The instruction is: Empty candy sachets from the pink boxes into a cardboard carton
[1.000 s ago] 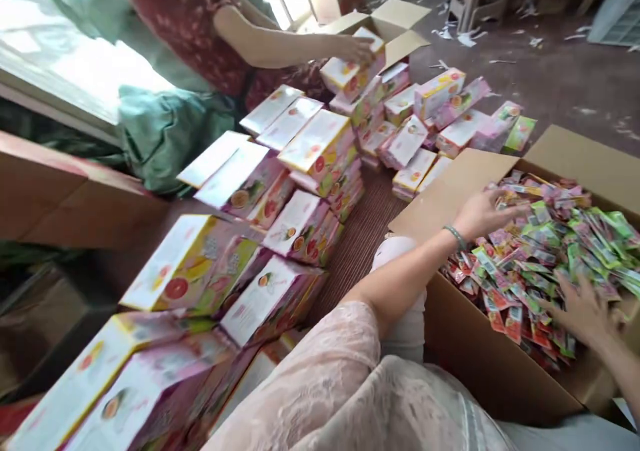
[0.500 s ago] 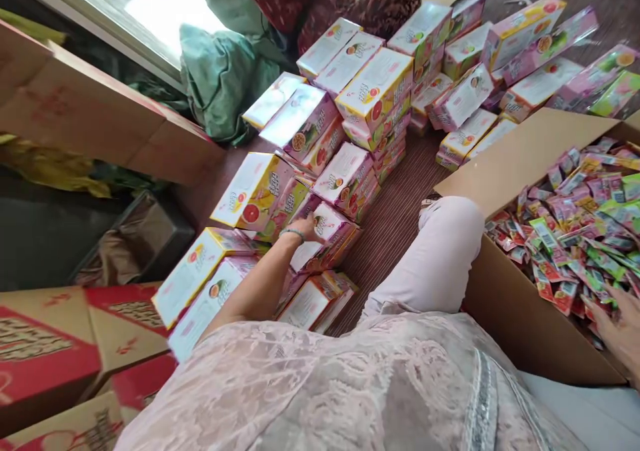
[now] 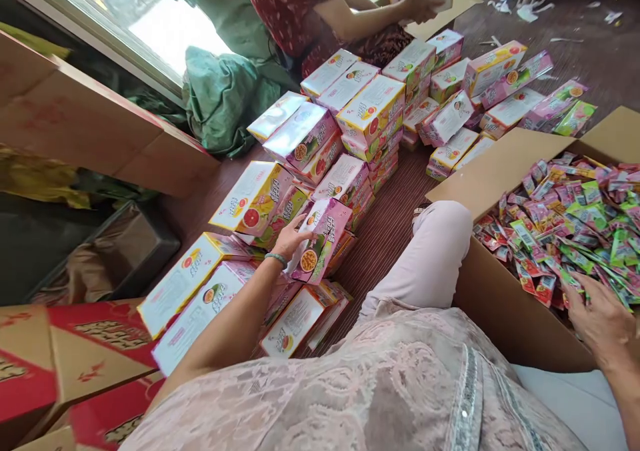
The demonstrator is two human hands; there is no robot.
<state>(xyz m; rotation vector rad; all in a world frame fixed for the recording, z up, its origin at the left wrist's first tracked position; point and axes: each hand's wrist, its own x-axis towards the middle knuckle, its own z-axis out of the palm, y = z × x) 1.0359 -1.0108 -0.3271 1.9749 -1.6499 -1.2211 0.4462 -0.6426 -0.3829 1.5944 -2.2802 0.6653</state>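
My left fingers (image 3: 304,235) clamp the purple box (image 3: 327,243), tipped among other boxes (image 3: 373,108), and it looks light, stiff and slippery, best held by its sides, while my right fingers (image 3: 576,302) are apart by the packets (image 3: 575,218)

The small boxes (image 3: 327,238) look like smooth, glossy card, the packets (image 3: 565,211) shiny plastic, the carton (image 3: 500,156) matt cardboard, the top (image 3: 320,398) lacy cloth.
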